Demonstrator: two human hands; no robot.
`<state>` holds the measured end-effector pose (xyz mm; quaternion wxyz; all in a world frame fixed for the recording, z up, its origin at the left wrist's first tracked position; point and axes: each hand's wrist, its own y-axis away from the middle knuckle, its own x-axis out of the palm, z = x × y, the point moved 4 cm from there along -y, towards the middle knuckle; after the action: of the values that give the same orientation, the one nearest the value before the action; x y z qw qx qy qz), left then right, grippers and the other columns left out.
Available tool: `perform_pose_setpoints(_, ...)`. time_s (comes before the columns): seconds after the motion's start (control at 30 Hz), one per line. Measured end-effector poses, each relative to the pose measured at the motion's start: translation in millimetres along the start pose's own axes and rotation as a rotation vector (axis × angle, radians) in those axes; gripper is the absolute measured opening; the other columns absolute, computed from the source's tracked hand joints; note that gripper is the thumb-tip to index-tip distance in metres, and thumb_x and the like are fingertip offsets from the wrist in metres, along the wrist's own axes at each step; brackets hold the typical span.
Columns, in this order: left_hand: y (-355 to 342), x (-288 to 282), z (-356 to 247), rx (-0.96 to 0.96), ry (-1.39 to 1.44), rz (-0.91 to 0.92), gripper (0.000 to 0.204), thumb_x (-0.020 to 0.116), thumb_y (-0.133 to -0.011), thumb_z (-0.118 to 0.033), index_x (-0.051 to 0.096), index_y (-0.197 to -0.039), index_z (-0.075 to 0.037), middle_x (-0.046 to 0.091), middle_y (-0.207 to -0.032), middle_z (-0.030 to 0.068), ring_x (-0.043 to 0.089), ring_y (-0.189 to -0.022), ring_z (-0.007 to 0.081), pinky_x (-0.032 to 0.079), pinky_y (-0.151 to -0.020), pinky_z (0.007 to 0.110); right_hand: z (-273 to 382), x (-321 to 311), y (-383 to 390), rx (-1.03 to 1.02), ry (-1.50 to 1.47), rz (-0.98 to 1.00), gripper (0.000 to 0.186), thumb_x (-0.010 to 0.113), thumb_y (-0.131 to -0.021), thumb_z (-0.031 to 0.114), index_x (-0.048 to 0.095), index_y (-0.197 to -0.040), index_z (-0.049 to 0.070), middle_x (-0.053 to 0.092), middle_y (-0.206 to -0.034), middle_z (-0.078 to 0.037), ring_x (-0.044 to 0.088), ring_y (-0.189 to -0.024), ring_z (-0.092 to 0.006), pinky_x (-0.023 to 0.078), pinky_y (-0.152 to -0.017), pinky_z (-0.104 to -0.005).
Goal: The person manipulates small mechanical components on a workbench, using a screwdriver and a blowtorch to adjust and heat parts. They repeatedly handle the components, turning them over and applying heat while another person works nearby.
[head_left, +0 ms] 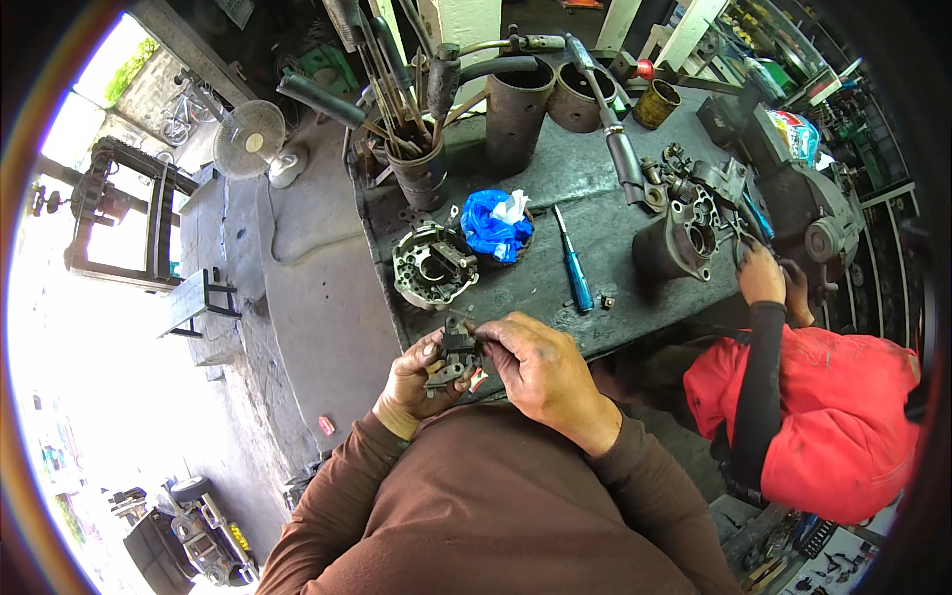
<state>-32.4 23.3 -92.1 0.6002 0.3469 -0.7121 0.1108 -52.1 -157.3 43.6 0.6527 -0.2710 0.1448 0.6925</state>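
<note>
Dark metal part (454,357), small and greasy, sits between both hands just in front of the near edge of the bench (575,178). The left hand (415,382) cradles it from below with fingers curled round it; the right hand (540,367) grips its upper side, and the fingertips appear to pinch a thin tool or pin against it, though that is too small to tell. Just beyond the hands a round housing (433,265) lies on the bench, with a blue bag (493,226) beside it and a blue screwdriver (573,266) further right. A tin of tools (418,169) and two rusty cylinders (518,109) stand at the back. To the right a co-worker in a red shirt (833,416) has a hand (762,274) on a grey casing (694,223)
</note>
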Motion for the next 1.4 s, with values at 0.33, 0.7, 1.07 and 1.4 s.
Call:
perform_pose_setpoints(0.33, 0, 4, 1, -0.038, -0.034, 0.036, 0.058, 0.077, -0.095, -0.031, 0.057, -0.140, 0.000, 0.070, -0.123, 0.0125, 0.071, -0.104, 0.0227, 0.061, -0.088, 0.039, -6, 1, 1, -0.004, -0.056, 0.003, 0.013, 0.071, -0.092, -0.002, 0.071, -0.104, 0.001, 0.066, -0.091, -0.014, 0.068, -0.081, -0.0362, 0.053, -0.070, -0.0432)
perform_pose_setpoints(0.7, -2, 59, -19, 0.123, -0.658, -0.093, 0.083, 0.083, -0.092, -0.029, 0.040, -0.154, 0.007, 0.060, -0.141, 0.0167, 0.061, -0.129, 0.0243, 0.052, -0.109, 0.040, -34, 9, 14, -0.035, -0.069, -0.160, 0.013, 0.062, -0.094, -0.008, 0.057, -0.103, -0.001, 0.058, -0.090, -0.014, 0.060, -0.076, -0.0324, 0.050, -0.070, -0.0388)
perform_pose_setpoints(1.07, -8, 72, -11, 0.400, -1.082, -0.205, 0.078, 0.091, -0.077, 0.001, 0.043, -0.137, -0.005, 0.057, -0.134, 0.0120, 0.061, -0.122, 0.0207, 0.055, -0.102, 0.038, -41, 14, 15, 0.076, -0.110, -0.194, 0.006, 0.058, -0.099, -0.005, 0.054, -0.100, -0.001, 0.055, -0.089, -0.013, 0.056, -0.077, -0.0267, 0.048, -0.071, -0.0371)
perform_pose_setpoints(1.4, -10, 68, -20, 0.557, -0.961, -0.300, 0.049, 0.086, -0.084, 0.005, 0.055, -0.122, -0.001, 0.069, -0.108, 0.0089, 0.068, -0.096, 0.0140, 0.060, -0.081, 0.028, -16, 6, 4, 0.000, -0.053, -0.206, 0.012, 0.066, -0.093, -0.006, 0.060, -0.103, -0.001, 0.061, -0.092, -0.017, 0.063, -0.080, -0.0349, 0.051, -0.072, -0.0409)
